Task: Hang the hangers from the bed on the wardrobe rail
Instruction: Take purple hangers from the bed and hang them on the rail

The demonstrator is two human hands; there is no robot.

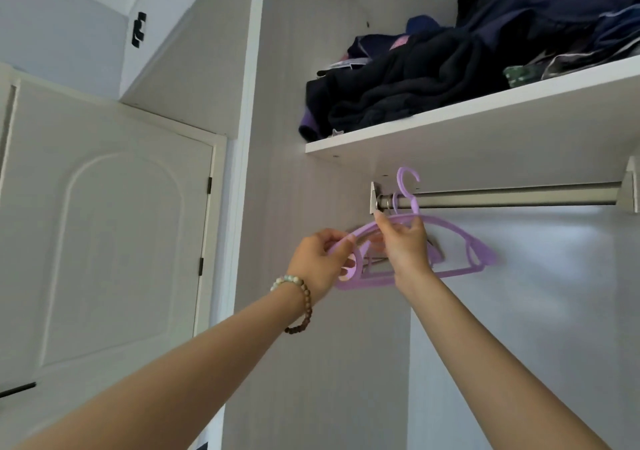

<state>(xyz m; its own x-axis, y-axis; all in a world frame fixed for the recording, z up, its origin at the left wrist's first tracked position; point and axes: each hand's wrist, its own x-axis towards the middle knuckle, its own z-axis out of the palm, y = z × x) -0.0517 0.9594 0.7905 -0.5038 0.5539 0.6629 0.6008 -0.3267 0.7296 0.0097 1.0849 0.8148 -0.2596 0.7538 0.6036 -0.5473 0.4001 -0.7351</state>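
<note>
The wardrobe (277, 103) stands open, its pale wood-grain side panel running up the middle of the view and a grey back panel behind. A steel rail (502, 197) spans the bay just under a white shelf (485, 110), fixed at its left end in a white bracket (374, 197). Dark clothes (415, 82) lie heaped on the shelf, reaching its front edge. To the left of the wardrobe is a white panelled door (114, 224). Purple hangers (460, 238) are bunched just below the rail's left end; two hooks show, so there are at least two. One hook (408, 178) stands above the rail, the other (396, 204) sits at the rail beside the bracket, though whether it bears on the rail is unclear. The left hand (317, 259), with a bead bracelet (299, 302) on its wrist, grips the hangers' left end with curled fingers. The right hand (407, 247) pinches their top bar near the necks, covering their middle.
</note>
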